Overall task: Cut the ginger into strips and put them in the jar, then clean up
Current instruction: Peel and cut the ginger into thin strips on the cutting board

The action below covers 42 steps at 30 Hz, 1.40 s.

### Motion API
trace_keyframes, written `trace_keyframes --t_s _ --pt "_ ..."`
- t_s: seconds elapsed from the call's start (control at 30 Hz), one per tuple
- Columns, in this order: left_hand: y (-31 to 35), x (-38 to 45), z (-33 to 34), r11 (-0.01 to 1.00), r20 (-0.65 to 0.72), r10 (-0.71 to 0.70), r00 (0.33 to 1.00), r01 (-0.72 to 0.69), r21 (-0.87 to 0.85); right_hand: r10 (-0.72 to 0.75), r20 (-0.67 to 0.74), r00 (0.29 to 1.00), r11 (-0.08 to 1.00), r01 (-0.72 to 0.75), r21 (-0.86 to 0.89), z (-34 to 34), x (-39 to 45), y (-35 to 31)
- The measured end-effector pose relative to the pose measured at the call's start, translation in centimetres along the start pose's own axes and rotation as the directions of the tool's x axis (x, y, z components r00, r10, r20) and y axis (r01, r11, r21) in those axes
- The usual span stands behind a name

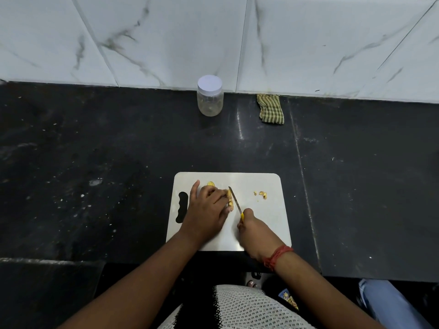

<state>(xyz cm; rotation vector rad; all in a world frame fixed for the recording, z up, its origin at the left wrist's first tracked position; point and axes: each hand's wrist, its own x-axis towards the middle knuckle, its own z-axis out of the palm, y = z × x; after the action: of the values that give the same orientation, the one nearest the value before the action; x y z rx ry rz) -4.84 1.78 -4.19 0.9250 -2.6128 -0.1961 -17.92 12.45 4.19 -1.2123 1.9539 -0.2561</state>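
Ginger, a pale yellow knobbly piece (229, 197), lies on the white rounded-corner plastic cutting board (261, 224), toward the board's left side near its wavy handle slot. We see the left hand (206, 210) curled over it, fingertips pressing it down, while the right hand (253, 230) grips the yellow handle of a small narrow-bladed knife (235, 201) whose blade rests right against the ginger.

What worries us is how close those fingertips sit to the blade; if the knobbly piece rolls or the knife slips off its curved face, the edge could meet a finger. The board rests on a glossy black stone counter (95, 162), so it might skid under pressure. A few small cut ginger bits (261, 194) lie toward the board's right side and could be swept off its edge. Beyond the board's far edge, the clear plastic jar (210, 96) keeps its white lid on, so it needs opening before filling; a green checked folded cloth (270, 109) lies just right of it.

We can read no brand, label or writing anywhere.
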Motion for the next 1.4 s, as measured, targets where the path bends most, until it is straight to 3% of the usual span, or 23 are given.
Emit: trace_keyframes --t_s 0.27,0.67,0.93,1.3,1.4 --pt "0.0 0.1 0.1 1.0 0.001 0.007 1.0 -0.007 0.016 0.006 0.016 1.0 1.0 -0.006 -0.028 0.2 0.3 -0.2" --pt "-0.1 0.0 0.4 1.0 0.016 0.008 1.0 -0.008 0.027 -0.021 0.025 0.999 0.972 0.026 -0.232 1.3 0.4 0.7" --pt "0.0 0.0 0.4 1.0 0.013 0.0 1.0 0.0 0.014 0.106 0.093 0.99 0.994 -0.101 -0.051 1.5 1.0 0.3" --pt "0.2 0.1 0.2 1.0 -0.01 -0.008 1.0 0.008 -0.008 0.04 0.103 0.994 0.994 -0.028 -0.11 1.9 -1.8 2.2" --pt "0.1 0.0 0.3 1.0 -0.009 -0.008 1.0 0.008 -0.008 0.08 0.11 0.991 0.991 -0.067 -0.118 2.3 -2.3 2.3"
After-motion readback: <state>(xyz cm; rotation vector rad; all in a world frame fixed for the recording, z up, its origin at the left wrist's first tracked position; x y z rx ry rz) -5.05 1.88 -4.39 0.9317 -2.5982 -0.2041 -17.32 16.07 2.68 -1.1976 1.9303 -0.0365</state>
